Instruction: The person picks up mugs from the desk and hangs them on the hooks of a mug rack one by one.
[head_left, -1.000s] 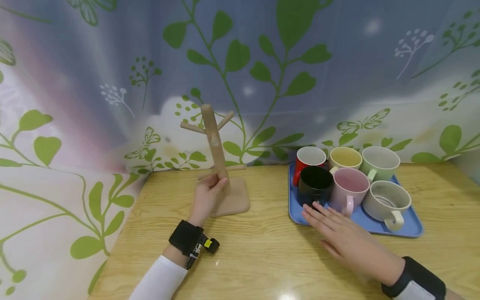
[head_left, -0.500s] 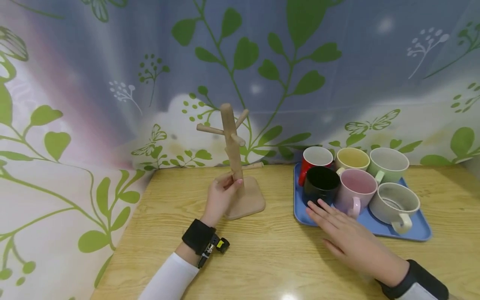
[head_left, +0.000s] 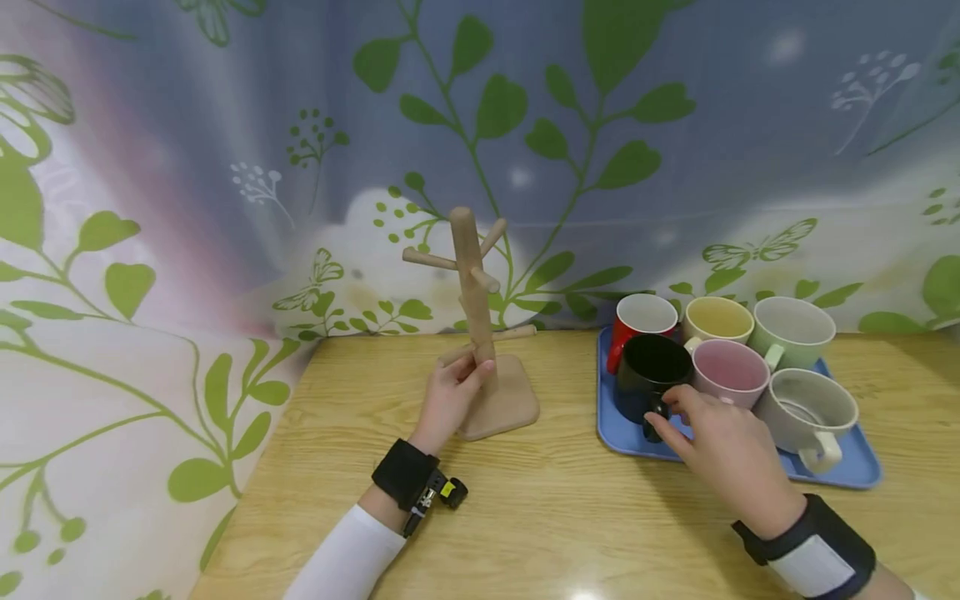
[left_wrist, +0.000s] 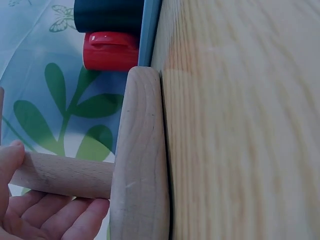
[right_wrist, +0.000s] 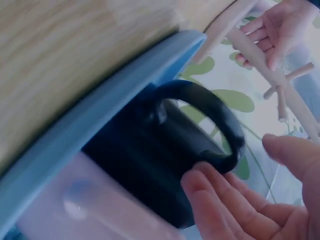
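Observation:
A wooden mug tree (head_left: 474, 300) stands upright at the middle left of the table. My left hand (head_left: 452, 396) grips its post low down; in the left wrist view the thumb and the fingers (left_wrist: 57, 215) lie on opposite sides of the post (left_wrist: 65, 175). On the blue tray (head_left: 609, 443) stands a black mug (head_left: 637, 387), handle toward me. My right hand (head_left: 723, 442) is at that handle. In the right wrist view its fingertips (right_wrist: 202, 175) touch or nearly touch the black mug beside the handle (right_wrist: 212, 107), while the thumb (right_wrist: 285, 152) stays apart from it.
Also on the tray are a red mug (head_left: 622, 333), a yellow mug (head_left: 718, 321), a pale green mug (head_left: 793, 329), a pink mug (head_left: 729, 371) and a cream mug (head_left: 802, 408). A leaf-patterned cloth (head_left: 540, 192) hangs behind the table (head_left: 525, 508).
My right hand has turned from lying flat in front of the black mug to having thumb and fingers about its handle. My left hand moved slightly right with the mug tree, which has turned.

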